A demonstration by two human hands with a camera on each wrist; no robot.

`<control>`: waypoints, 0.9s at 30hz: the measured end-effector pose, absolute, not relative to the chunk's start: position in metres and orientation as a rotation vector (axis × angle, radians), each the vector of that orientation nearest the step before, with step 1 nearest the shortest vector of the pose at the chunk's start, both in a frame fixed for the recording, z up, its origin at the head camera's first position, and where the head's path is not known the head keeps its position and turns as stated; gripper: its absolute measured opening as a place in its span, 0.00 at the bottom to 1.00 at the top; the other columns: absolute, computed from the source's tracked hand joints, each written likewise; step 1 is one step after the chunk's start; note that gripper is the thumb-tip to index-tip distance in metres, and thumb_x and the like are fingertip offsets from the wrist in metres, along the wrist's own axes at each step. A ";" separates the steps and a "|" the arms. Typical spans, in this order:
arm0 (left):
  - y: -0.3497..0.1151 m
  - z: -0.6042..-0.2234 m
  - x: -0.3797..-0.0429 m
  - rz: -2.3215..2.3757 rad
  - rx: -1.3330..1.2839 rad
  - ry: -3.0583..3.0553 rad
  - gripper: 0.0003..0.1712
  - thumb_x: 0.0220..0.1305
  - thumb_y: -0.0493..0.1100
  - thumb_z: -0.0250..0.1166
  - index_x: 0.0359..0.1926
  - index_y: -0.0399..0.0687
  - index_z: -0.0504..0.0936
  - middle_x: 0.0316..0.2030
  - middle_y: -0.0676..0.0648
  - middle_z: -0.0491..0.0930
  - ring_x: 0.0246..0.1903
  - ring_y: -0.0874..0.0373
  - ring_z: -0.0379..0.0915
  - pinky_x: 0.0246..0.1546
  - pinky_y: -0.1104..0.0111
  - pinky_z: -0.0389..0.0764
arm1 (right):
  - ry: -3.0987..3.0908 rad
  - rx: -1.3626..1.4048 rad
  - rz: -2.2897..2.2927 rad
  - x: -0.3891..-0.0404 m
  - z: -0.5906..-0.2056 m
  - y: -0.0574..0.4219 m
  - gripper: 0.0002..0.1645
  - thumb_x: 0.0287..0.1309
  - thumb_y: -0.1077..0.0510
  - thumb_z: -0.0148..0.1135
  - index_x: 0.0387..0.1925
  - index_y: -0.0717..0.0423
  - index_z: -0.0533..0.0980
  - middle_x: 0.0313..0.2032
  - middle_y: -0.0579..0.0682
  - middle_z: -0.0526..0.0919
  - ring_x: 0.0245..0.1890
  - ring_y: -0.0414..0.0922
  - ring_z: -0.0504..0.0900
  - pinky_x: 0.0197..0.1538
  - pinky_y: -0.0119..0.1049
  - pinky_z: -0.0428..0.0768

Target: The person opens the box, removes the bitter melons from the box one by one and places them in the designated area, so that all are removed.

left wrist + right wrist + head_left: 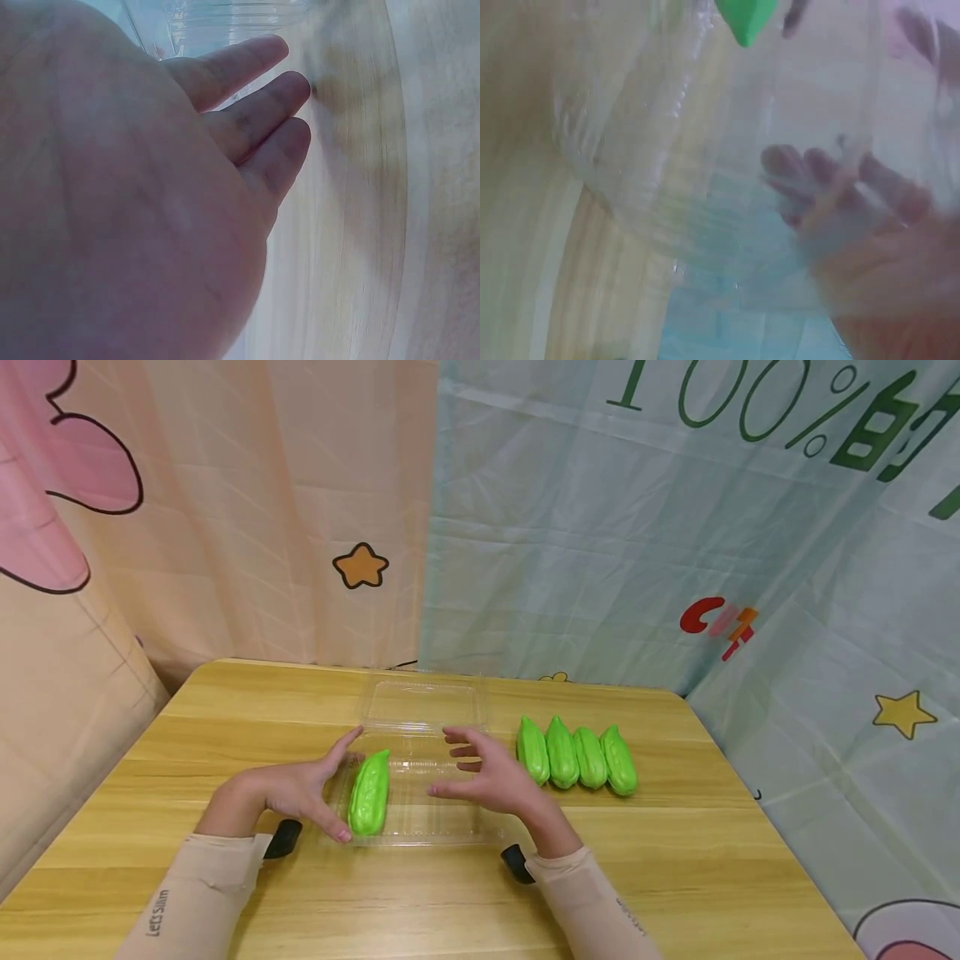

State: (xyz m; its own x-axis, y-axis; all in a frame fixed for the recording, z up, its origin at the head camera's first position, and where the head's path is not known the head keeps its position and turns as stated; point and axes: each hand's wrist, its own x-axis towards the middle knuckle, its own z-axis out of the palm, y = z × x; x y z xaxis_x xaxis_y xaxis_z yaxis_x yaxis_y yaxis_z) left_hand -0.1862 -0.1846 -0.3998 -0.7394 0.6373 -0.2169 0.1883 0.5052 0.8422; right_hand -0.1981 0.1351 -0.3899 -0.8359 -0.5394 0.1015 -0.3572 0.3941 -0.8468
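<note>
A clear plastic clamshell box [442, 841] lies on the table with its lid [423, 706] folded back. Inside, along its left side, sits one bright green ridged, pointed fruit-like piece [369, 793]. My left hand [300, 787] spreads at the left wall, thumb by the front corner and fingers toward the back; it grips nothing. Three of its fingers [262, 105] extend beside the plastic in the left wrist view. Above the box's right half, my right hand [491, 774] holds nothing, fingers apart. Clear plastic [652, 150] overlaps fingers in the right wrist view, below a green tip [746, 22].
Several more green pieces [591, 758] lie side by side right of the box, just beyond my right hand. The wooden table [720, 877] backs onto hanging printed curtains [570, 568] at the far edge. Another curtain hangs along the right.
</note>
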 end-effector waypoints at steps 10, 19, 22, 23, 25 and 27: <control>-0.184 -0.400 -0.187 1.157 0.671 2.245 0.86 0.44 0.49 0.84 0.76 0.46 0.18 0.74 0.25 0.43 0.72 0.27 0.37 0.67 0.33 0.43 | 2.393 -0.859 -1.325 -0.190 -0.400 0.112 0.52 0.52 0.51 0.79 0.73 0.60 0.63 0.69 0.57 0.69 0.64 0.56 0.73 0.61 0.41 0.75; -0.185 -0.399 -0.186 1.152 0.663 2.240 0.86 0.45 0.50 0.84 0.76 0.47 0.17 0.74 0.25 0.42 0.72 0.27 0.38 0.67 0.33 0.44 | 2.340 -0.896 -1.290 -0.186 -0.407 0.100 0.51 0.54 0.49 0.78 0.74 0.58 0.62 0.70 0.55 0.68 0.64 0.54 0.73 0.61 0.40 0.75; -0.184 -0.399 -0.187 1.149 0.667 2.238 0.86 0.46 0.50 0.84 0.76 0.47 0.17 0.74 0.25 0.43 0.72 0.27 0.39 0.67 0.33 0.45 | 2.338 -0.898 -1.262 -0.186 -0.409 0.097 0.51 0.54 0.49 0.78 0.74 0.57 0.63 0.70 0.55 0.68 0.64 0.53 0.74 0.61 0.40 0.76; -0.184 -0.399 -0.187 1.146 0.669 2.240 0.86 0.46 0.50 0.84 0.76 0.47 0.17 0.74 0.25 0.43 0.72 0.27 0.39 0.67 0.33 0.46 | 2.340 -0.897 -1.251 -0.185 -0.409 0.097 0.51 0.54 0.49 0.78 0.74 0.57 0.63 0.70 0.55 0.68 0.64 0.53 0.74 0.61 0.40 0.76; -0.184 -0.399 -0.187 1.141 0.671 2.243 0.86 0.46 0.50 0.84 0.76 0.47 0.17 0.74 0.26 0.43 0.72 0.27 0.39 0.67 0.33 0.46 | 2.354 -0.895 -1.221 -0.185 -0.410 0.095 0.51 0.53 0.49 0.78 0.74 0.56 0.63 0.70 0.53 0.68 0.63 0.52 0.74 0.60 0.39 0.76; -0.185 -0.398 -0.186 1.137 0.668 2.246 0.86 0.46 0.51 0.84 0.76 0.47 0.17 0.74 0.26 0.43 0.72 0.27 0.39 0.66 0.33 0.47 | 2.361 -0.905 -1.194 -0.185 -0.409 0.093 0.52 0.53 0.48 0.78 0.74 0.55 0.63 0.71 0.52 0.67 0.64 0.52 0.74 0.60 0.38 0.76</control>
